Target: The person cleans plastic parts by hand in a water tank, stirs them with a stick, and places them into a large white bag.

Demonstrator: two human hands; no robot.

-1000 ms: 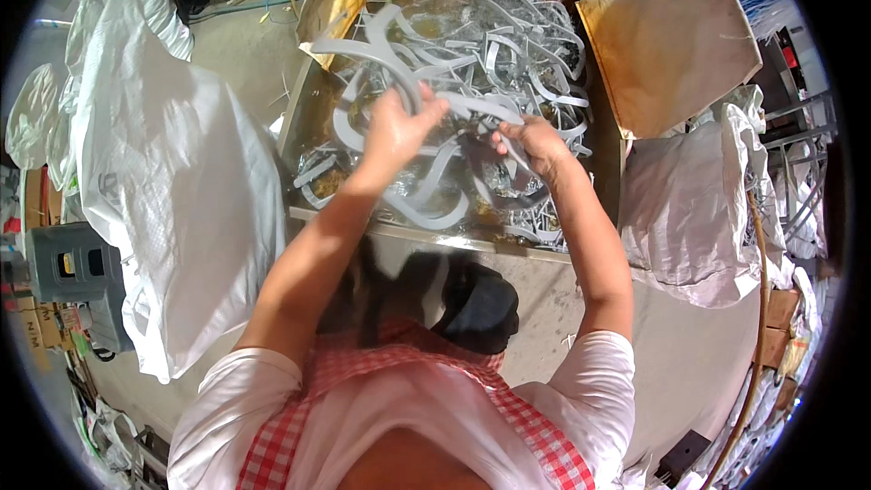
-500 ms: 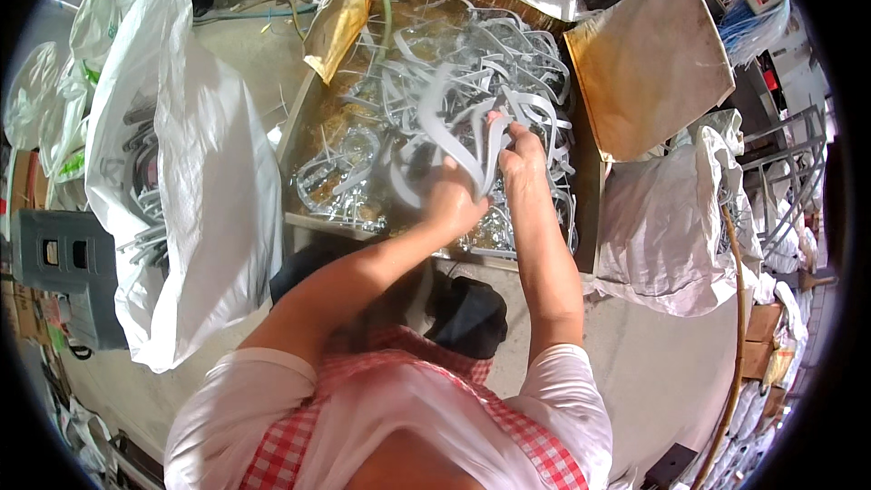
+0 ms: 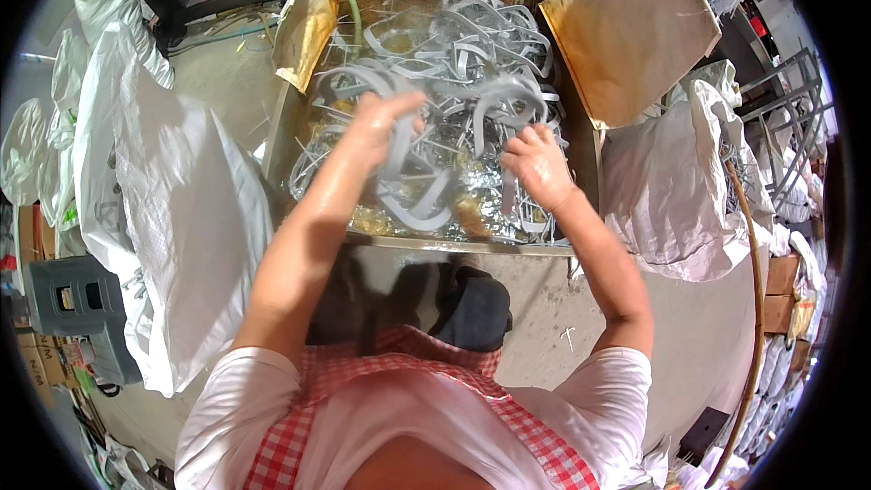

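A metal tub (image 3: 426, 244) of water holds a tangle of grey curved plastic strips (image 3: 485, 23) and thin pale sprue-like sticks. My left hand (image 3: 374, 132) is over its left half, closed on several grey curved strips (image 3: 399, 152) that are smeared by motion. On the right, near the tub's side wall, my right hand (image 3: 537, 166) pinches another grey curved strip (image 3: 481, 127), which arcs up and left from the fingers. Its fingertips are partly hidden behind the hand's back. Below and between the hands, more strips lie in rippling water.
A tall white woven sack (image 3: 195, 209) stands left of the tub, beside a dark grey plastic case (image 3: 86, 331). At the right are a stained board (image 3: 635, 32), another white sack (image 3: 667, 195) and a long wooden stick (image 3: 756, 281). A green hose (image 3: 351, 9) enters the tub's far left corner.
My hands, close together at the tub's middle before, have moved apart, the left one leftward and the right one slightly right and down. The bunch of strips between them has been separated.
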